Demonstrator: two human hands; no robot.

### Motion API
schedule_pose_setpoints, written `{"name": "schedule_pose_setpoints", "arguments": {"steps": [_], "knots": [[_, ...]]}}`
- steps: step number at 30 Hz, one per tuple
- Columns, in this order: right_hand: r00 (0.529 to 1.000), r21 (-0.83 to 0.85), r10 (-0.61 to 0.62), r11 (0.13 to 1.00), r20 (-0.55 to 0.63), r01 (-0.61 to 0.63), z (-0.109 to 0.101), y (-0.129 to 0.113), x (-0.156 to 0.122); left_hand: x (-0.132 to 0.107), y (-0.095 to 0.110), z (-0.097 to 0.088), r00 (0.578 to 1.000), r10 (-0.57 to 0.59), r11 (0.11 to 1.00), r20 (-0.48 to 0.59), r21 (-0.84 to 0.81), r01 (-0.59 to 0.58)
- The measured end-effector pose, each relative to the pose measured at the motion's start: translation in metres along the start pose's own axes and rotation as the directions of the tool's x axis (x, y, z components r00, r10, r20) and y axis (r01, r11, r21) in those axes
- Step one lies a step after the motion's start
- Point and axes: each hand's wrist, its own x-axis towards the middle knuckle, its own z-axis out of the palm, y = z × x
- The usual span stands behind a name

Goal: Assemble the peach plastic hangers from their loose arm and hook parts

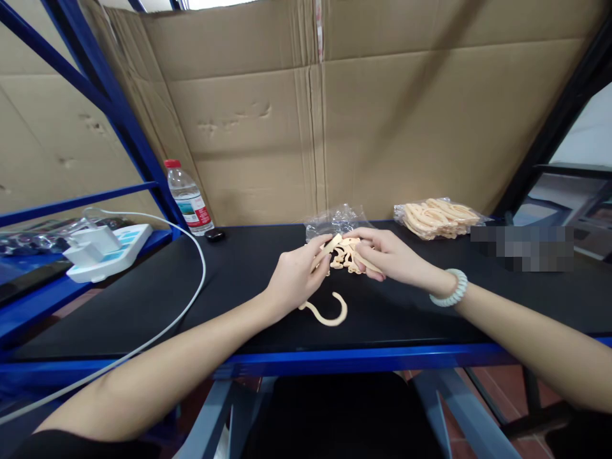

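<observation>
While both hands are working close together over the middle of the bench [215, 268], the left hand [297, 271] is pinching a pale strip [329, 247] between thumb and fingertips, its grip narrow. The right hand [388, 256] is curling its fingers round a second strip [369, 264], though those fingers are hiding part of it. Between the hands, a pile [348, 254] of similar curved pieces is lying just on the near side of a crumpled clear bag [335, 222], and a loose hook [329, 322] is resting alone nearer the front edge.

The likeliest trouble, as I am judging it, is a slip: the left fingertips are gripping a slim piece, so a slackening pinch could be letting it twist or drop into the pile. Because the loose hook is lying so near the left wrist, a careless sweep of that forearm could be pushing it off the near edge. Knuckles brushing the pile could also be scattering pieces.

The pale strip is pointing to the far right, its long axis slanting up from near left. The second strip is slanting the other way, from far left to near right. The loose hook is bulging toward the near side, its mouth opening far, its tail pointing left.
</observation>
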Motion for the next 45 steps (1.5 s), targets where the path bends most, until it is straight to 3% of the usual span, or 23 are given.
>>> {"name": "schedule_pose_setpoints", "arguments": {"steps": [5, 9, 12, 15, 18, 23, 26, 31, 33, 36, 38, 41, 45], "knots": [[0.988, -0.078, 0.051, 0.996, 0.147, -0.040, 0.001, 0.002, -0.001, -0.001, -0.003, 0.001, 0.981, 0.137, 0.945, 0.135, 0.280, -0.170], [0.964, -0.038, 0.102, 0.995, 0.247, -0.096, 0.003, 0.004, -0.002, -0.002, -0.001, 0.001, 0.956, 0.151, 0.871, 0.252, 0.423, -0.249], [0.937, 0.009, 0.155, 0.986, 0.313, -0.166, 0.003, 0.008, -0.002, -0.002, 0.002, 0.000, 0.920, 0.160, 0.858, 0.357, 0.410, -0.308], [0.918, 0.048, 0.186, 0.975, 0.352, -0.216, 0.002, 0.011, -0.002, -0.001, 0.005, -0.002, 0.904, 0.171, 0.903, 0.392, 0.304, -0.303], [0.919, 0.034, 0.193, 0.976, 0.345, -0.217, 0.003, 0.011, -0.002, 0.000, 0.007, -0.005, 0.891, 0.173, 0.914, 0.420, 0.267, -0.304], [0.939, -0.090, 0.169, 0.985, 0.301, -0.148, 0.003, 0.005, -0.004, 0.002, 0.003, -0.008, 0.842, 0.158, 0.865, 0.515, 0.340, -0.370], [0.945, -0.131, 0.123, 0.988, 0.304, -0.087, -0.002, 0.003, -0.002, 0.005, 0.002, -0.011, 0.877, 0.126, 0.914, 0.463, 0.290, -0.284], [0.944, -0.252, -0.090, 0.952, 0.316, 0.175, -0.014, -0.005, 0.001, 0.007, 0.009, -0.015, 0.917, 0.130, 0.960, 0.378, 0.184, -0.212], [0.937, -0.265, -0.119, 0.941, 0.328, 0.212, -0.021, -0.008, -0.001, 0.008, 0.008, -0.017, 0.930, 0.101, 0.973, 0.354, 0.159, -0.166], [0.965, -0.219, -0.093, 0.964, 0.245, 0.148, -0.039, -0.009, -0.001, 0.012, 0.000, -0.021, 0.961, -0.041, 0.995, 0.272, 0.100, 0.014], [0.996, -0.142, -0.071, 0.987, 0.048, 0.077, -0.055, -0.004, 0.002, 0.016, -0.007, -0.024, 0.969, -0.161, 0.987, 0.186, 0.019, 0.160], [0.977, 0.025, 0.041, 0.999, -0.210, -0.036, -0.079, 0.013, 0.010, 0.020, -0.014, -0.028, 0.959, -0.261, 0.955, 0.108, -0.114, 0.273], [0.949, 0.083, 0.247, 0.968, -0.195, -0.235, -0.101, 0.043, 0.022, 0.021, -0.017, -0.028, 0.929, -0.346, 0.911, 0.129, -0.191, 0.366]]}}
